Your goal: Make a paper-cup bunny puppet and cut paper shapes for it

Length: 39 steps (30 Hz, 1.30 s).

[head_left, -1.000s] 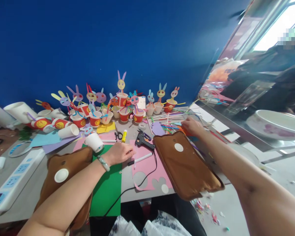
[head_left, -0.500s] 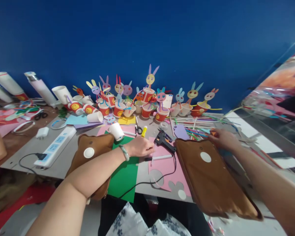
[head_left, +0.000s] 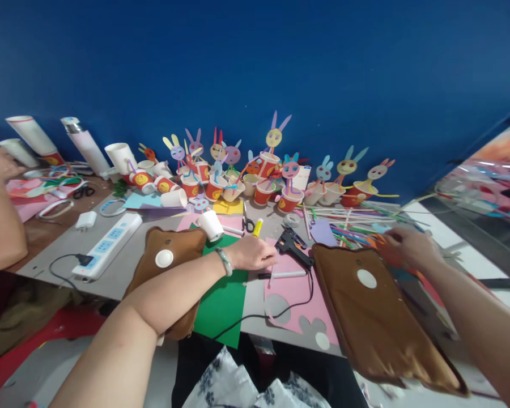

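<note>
My left hand (head_left: 255, 253), a jade-coloured bangle on its wrist, rests with curled fingers at the edge of a pink sheet (head_left: 300, 311). A thin pale strip shows just below the fingertips; what they hold is hidden. Close by lie a black glue gun (head_left: 295, 250), a white pen (head_left: 289, 274) and a yellow glue stick (head_left: 258, 228). Beneath the left forearm are a green sheet (head_left: 221, 311) and a brown pouch (head_left: 153, 255). On the right, my right hand (head_left: 412, 247) has its fingers closed on orange paper (head_left: 385, 245), behind another brown pouch (head_left: 374, 317).
Paper cups with rabbit faces (head_left: 289, 198) line the blue wall. Pipe cleaners (head_left: 348, 232) lie at the right. Scissors (head_left: 248, 225) are behind my left hand. A power strip (head_left: 108, 246) lies left, near another person's arm (head_left: 2, 226). The glue gun's cord (head_left: 276, 314) crosses the table.
The view has shifted, so the table appears further right. More orange paper shows at my right hand. My left hand stays about where it was. The other person's hand has risen into view.
</note>
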Tool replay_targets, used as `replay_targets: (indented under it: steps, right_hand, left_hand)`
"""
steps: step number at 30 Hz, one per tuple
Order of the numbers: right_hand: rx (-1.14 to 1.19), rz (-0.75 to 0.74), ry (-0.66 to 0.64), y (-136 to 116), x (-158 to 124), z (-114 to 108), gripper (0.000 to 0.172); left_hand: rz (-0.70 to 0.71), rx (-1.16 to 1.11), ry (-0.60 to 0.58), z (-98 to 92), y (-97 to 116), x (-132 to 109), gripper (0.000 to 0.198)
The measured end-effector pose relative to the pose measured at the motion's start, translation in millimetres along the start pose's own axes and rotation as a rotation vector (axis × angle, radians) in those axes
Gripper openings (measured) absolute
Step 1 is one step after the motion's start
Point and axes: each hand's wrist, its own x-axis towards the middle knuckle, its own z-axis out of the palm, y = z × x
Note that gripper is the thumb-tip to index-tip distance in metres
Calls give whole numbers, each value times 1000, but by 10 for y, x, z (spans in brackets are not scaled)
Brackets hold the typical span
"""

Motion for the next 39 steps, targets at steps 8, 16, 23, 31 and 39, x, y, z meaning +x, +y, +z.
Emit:
replay_targets:
  steps: [8,16,23,31,39]
  right_hand:
    - [195,124,-23,175,-193,-251,34]
    - [240,92,-21,-16,-338,-402,29]
    - [365,-309,125,-955,-705,-733,19]
    - [523,-816,23,-2974,-823,-1201,28]
    - [455,-970,-244,-4218,-398,-1263,57]
  left_hand:
    - [-9,-26,15,-8,14,-12,38]
    - [11,25,27,13,-13,-3,40]
    - [26,80,21,51,20,7,34]
    - [93,106,79,94,14,18,37]
    - [97,86,44,110,-15,49,36]
